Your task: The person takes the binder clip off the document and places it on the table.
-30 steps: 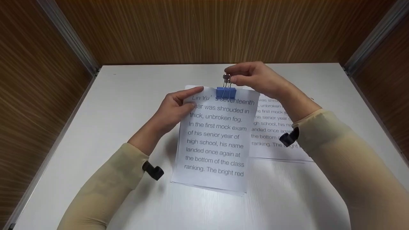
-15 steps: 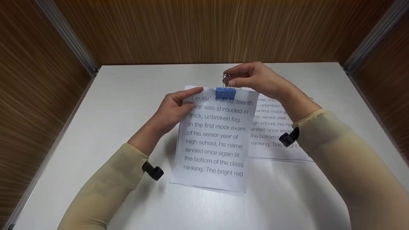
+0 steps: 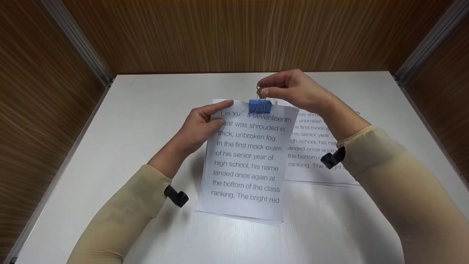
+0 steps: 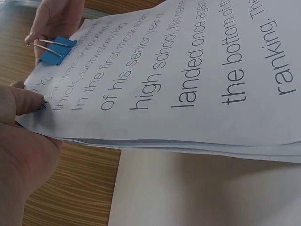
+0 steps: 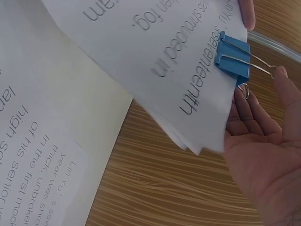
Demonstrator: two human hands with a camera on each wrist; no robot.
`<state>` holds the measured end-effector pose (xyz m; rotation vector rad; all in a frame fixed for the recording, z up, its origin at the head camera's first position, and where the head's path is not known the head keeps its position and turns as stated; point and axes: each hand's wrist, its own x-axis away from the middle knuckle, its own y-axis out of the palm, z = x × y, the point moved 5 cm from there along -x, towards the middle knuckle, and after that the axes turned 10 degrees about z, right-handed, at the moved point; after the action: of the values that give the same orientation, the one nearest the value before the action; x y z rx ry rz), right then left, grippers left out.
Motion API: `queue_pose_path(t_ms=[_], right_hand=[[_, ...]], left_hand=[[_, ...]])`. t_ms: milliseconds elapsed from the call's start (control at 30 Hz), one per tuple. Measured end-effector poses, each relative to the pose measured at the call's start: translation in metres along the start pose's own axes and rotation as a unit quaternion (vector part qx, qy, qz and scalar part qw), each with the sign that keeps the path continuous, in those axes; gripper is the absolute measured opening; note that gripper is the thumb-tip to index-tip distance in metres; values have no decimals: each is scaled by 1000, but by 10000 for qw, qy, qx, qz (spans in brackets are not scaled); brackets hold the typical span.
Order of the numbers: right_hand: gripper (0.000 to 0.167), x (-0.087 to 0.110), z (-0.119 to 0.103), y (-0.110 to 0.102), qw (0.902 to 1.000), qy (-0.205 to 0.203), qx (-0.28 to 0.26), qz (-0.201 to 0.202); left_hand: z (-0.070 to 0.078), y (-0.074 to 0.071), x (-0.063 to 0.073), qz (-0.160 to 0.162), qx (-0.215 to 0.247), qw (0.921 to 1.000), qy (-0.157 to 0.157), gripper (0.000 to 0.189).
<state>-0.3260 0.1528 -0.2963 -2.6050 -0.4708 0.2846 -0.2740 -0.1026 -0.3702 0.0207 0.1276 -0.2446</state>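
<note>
A stack of printed sheets hangs tilted over the white table, its pages slightly fanned at the lower edge. My left hand pinches it by the upper left corner, thumb in front. A blue binder clip sits across the top edge, near the middle. My right hand holds the clip by its wire handles. In the right wrist view the thumb presses the tip of the front handle of the clip, while the other fingers are behind the sheets by the rear handle.
Another set of printed sheets lies on the white table to the right, partly covered by the raised stack and my right arm. A wood-grain panel stands behind the table, with more panels at both sides.
My right thumb and fingers have shifted slightly on the clip's wire handles. The clip, the sheets and my left hand stay almost in place.
</note>
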Motion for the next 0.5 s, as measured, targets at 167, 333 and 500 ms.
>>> queue_pose_path(t_ms=[167, 333, 500], right_hand=[[44, 0, -6, -5, 9991, -41, -158, 398], [41, 3, -11, -19, 9959, -158, -410, 797], [43, 15, -9, -40, 9938, -256, -485, 965]], left_hand=[[-3, -1, 0, 47, 1, 10000, -44, 52], [-7, -5, -1, 132, 65, 9999, -61, 52], [-11, -9, -3, 214, 136, 9996, -81, 53]])
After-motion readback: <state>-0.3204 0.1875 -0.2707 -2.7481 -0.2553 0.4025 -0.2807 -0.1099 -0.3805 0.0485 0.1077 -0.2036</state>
